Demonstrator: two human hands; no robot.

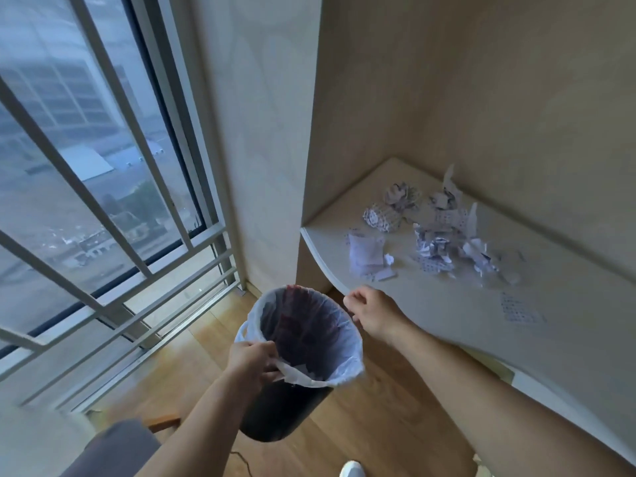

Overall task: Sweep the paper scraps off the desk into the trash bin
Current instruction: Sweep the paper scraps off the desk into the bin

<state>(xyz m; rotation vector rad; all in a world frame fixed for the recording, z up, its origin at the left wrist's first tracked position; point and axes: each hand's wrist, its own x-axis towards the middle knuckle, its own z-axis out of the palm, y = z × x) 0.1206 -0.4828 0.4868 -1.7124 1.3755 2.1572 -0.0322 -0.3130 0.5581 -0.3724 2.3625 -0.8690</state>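
Now | left hand [253, 359] grip closed on trash bin [303, 356] liner | right hand [373, 313] loosely curled, empty, at counter [430, 304] edge | paper scraps [423, 235] all unswept

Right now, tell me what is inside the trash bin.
The trash bin holds a white plastic liner folded over its rim, gripped by the left hand. Dark reddish shapes show through; the bottom is hidden.

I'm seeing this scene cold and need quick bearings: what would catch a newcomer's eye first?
The dark trash bin with its white liner, low at centre, gripped at the near rim by the left hand and lifted beside the desk. Then the crumpled paper scraps heaped on the desk at right, with the right hand loosely curled at the desk's edge. A large barred window fills the left.
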